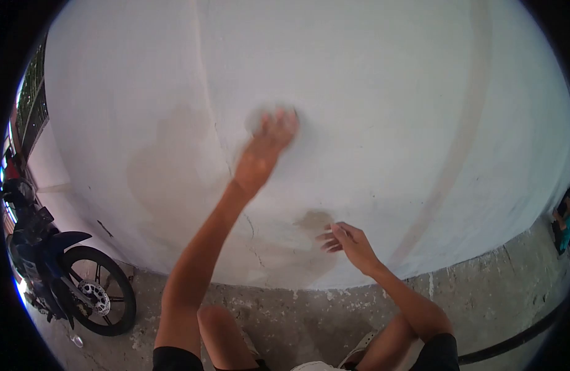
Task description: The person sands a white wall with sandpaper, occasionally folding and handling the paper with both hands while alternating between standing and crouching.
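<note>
A white wall [334,167] fills most of the view. My left hand [269,145] is raised against or very near the wall, left of the middle, with its fingers blurred by motion. Whether anything lies under its palm cannot be made out. Lower and to the right, my right hand [351,246] hovers in front of the wall with loosely bent, parted fingers and nothing visible in them. Its shadow falls on the wall just beside it. A thin crack [253,232] runs down the wall below my left wrist.
A motorcycle [47,260] stands at the left, its front wheel near the wall. Rough concrete floor [470,297] lies along the wall's foot. A dark hose or pipe [514,343] crosses the lower right. Part of another person [564,229] shows at the far right edge.
</note>
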Demonstrator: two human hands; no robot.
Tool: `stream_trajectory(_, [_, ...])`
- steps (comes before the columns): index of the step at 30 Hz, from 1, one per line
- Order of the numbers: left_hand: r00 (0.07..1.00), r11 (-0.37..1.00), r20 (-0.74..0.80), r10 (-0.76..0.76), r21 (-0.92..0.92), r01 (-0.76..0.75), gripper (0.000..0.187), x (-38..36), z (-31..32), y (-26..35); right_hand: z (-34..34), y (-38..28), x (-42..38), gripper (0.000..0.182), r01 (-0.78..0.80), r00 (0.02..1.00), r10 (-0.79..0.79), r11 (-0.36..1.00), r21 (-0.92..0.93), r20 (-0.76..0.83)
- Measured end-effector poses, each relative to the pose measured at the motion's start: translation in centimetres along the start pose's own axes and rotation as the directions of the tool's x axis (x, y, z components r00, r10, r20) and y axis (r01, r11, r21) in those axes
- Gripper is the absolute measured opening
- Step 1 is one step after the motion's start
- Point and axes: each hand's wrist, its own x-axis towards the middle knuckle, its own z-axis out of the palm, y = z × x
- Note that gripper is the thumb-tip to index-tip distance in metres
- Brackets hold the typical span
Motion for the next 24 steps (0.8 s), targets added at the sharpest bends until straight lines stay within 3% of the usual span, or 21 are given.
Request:
stream_trajectory(1, [0.995, 0.996, 0.078, 0.062, -0.068, -0.057, 0.047, -2.1, 0.0, 1.8, -0.1, 0.0, 0.2, 0.045, -0.009, 1.000, 0.009, 1.000, 0.001, -0.012])
stream_trajectory(2, [0.995, 0.995, 0.077, 0.060, -0.090, -0.053, 0.047, -3.6, -0.4, 3.3, -0.2, 0.0, 0.5, 0.045, 0.021, 0.999, -0.020, 1.000, 0.015, -0.042])
stream_trajectory(4, [0.960, 0.970, 0.273, 0.060, -0.244, 0.009, 0.045, -5.1, -0.9, 5.2, -0.5, -0.1, 0.6, 0.045, 0.053, 0.993, -0.051, 0.998, 0.020, -0.105])
stream_trajectory(5, [0.963, 0.965, 0.262, 0.066, -0.264, 0.006, 0.045, -5.1, -1.2, 5.8, -0.4, -0.2, 0.5, 0.045, 0.065, 0.989, -0.060, 0.997, 0.034, -0.134])
stream_trajectory(7, [0.955, 0.874, 0.265, -0.134, -0.423, 0.240, 0.036, -4.8, -2.0, 6.8, -0.6, -0.7, 0.1, 0.045, 0.075, 0.983, -0.066, 0.996, 0.050, -0.171])
stream_trajectory(8, [0.953, 0.869, 0.274, -0.126, -0.433, 0.239, 0.036, -3.4, -3.4, 7.6, -0.6, -0.7, -0.1, 0.045, 0.093, 0.980, -0.083, 0.995, 0.045, -0.181])
stream_trajectory(9, [0.799, 0.635, 0.426, -0.425, -0.488, 0.599, 0.033, -2.1, -4.8, 8.5, -0.4, -0.6, -0.3, 0.046, 0.107, 0.977, -0.097, 0.993, 0.044, -0.188])
stream_trajectory(10, [0.521, 0.279, 0.585, -0.622, -0.455, 0.845, 0.033, -1.4, -5.7, 9.1, -0.2, -0.7, -0.5, 0.046, 0.097, 0.977, -0.085, 0.994, 0.054, -0.194])
stream_trajectory(11, [0.515, 0.274, 0.596, -0.616, -0.451, 0.849, 0.033, -1.5, -5.6, 9.2, -0.1, -0.9, -0.7, 0.047, 0.120, 0.975, -0.114, 0.993, 0.021, -0.189])
stream_trajectory(13, [0.472, -0.206, 0.649, -0.597, -0.692, 0.692, 0.040, -1.5, -5.2, 9.6, -0.1, -1.4, -1.1, 0.048, 0.134, 0.972, -0.133, 0.991, -0.011, -0.193])
stream_trajectory(14, [0.469, -0.214, 0.656, -0.591, -0.688, 0.693, 0.040, -1.4, -5.3, 10.2, -0.1, -1.6, -1.1, 0.055, 0.133, 0.978, -0.128, 0.991, 0.018, -0.165])
stream_trajectory(16, [0.425, -0.446, 0.751, -0.505, -0.649, 0.617, 0.040, -1.0, -5.5, 11.3, 0.3, -2.0, -1.2, 0.061, 0.134, 0.983, -0.126, 0.990, 0.045, -0.135])
stream_trajectory(19, [0.395, -0.486, 0.840, -0.371, -0.538, 0.688, 0.042, -2.0, -4.8, 12.5, 1.1, -2.5, -1.2, 0.077, 0.102, 0.990, -0.084, 0.980, 0.168, -0.112])
stream_trajectory(21, [0.388, -0.492, 0.865, -0.317, -0.500, 0.713, 0.044, -2.7, -4.3, 12.7, 1.5, -2.6, -1.1, 0.083, 0.117, 0.993, -0.105, 0.911, 0.396, -0.052])
stream_trajectory(24, [0.328, -0.508, 0.907, -0.264, -0.420, 0.752, 0.042, -4.3, -3.0, 13.4, 1.7, -2.7, -1.3, 0.083, 0.071, 0.997, -0.074, 0.952, 0.298, -0.002])
